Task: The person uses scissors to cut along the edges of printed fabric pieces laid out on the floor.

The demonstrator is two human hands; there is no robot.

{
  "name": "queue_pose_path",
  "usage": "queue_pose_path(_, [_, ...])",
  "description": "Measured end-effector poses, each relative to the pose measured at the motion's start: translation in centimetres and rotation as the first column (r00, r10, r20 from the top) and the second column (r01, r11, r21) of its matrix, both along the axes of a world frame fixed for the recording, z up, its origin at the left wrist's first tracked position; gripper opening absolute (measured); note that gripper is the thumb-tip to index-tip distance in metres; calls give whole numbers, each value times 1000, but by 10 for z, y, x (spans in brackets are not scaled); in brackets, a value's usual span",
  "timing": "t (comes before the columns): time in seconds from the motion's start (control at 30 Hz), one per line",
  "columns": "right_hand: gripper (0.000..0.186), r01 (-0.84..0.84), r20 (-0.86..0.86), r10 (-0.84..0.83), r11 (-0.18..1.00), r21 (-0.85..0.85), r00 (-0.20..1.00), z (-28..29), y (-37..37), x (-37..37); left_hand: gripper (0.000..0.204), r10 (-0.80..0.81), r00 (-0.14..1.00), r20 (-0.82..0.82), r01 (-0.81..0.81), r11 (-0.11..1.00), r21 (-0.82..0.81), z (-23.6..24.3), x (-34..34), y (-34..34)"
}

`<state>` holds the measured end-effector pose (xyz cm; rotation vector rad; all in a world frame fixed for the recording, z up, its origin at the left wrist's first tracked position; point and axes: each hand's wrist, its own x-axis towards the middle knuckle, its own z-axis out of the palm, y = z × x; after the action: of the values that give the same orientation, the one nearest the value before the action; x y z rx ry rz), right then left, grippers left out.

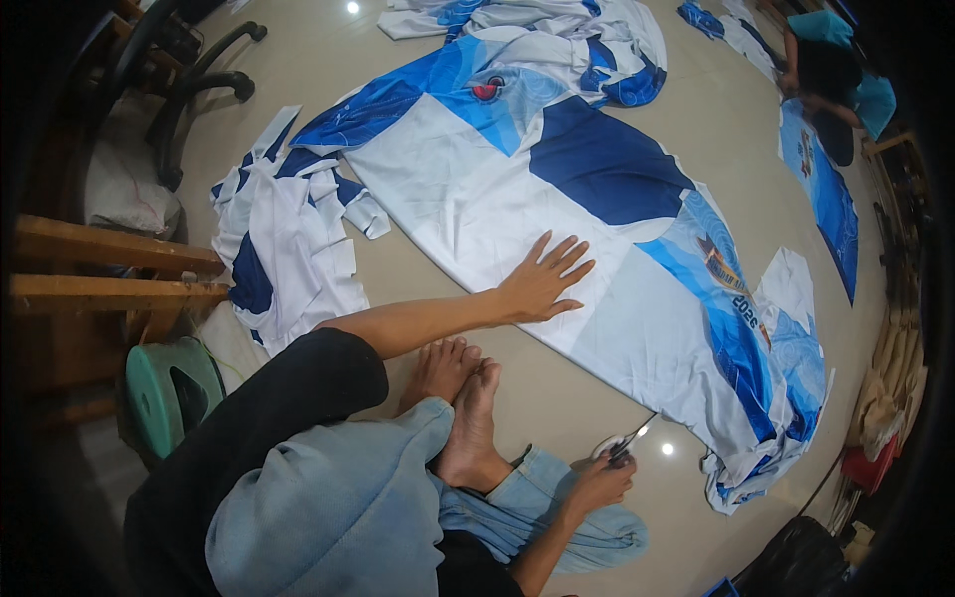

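We have the cloth (pixel 477 194) spread on the floor (pixel 403 271) directly under the fingers of our left hand (pixel 545 286), which lie flat, spread wide and grasping nothing, seemingly to keep it smooth and still. The fingers of our right hand (pixel 603 484) curl closed around the handles of the scissors (pixel 622 450), whose tip points away from them to the cloth's near edge, probably held low to sit level with it; how far the blades gape we cannot tell. Our feet (pixel 477 423) rest nearer us than the left fingers, apparently tucked clear. Left of those fingers lie scraps (pixel 298 224); well beyond them, a heap (pixel 622 30).
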<state>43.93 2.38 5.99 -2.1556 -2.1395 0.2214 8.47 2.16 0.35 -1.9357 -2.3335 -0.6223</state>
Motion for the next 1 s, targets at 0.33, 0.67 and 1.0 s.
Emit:
queue_pose_path(0.33, [87, -334, -639, -562, 554, -763, 526, 75, -31, -7, 66, -44, 992, -121, 44, 999, -3, -7, -90, 72])
queue_pose_path(0.67, [61, -440, -507, 584, 812, 384, 634, 5, 146, -122, 70, -100, 990, -94, 86, 986, -146, -16, -150, 78])
queue_pose_path(1.0, [69, -448, -267, 562, 807, 384, 783, -32, 222, -114, 75, -69, 993, -100, 55, 989, -135, -7, -154, 69])
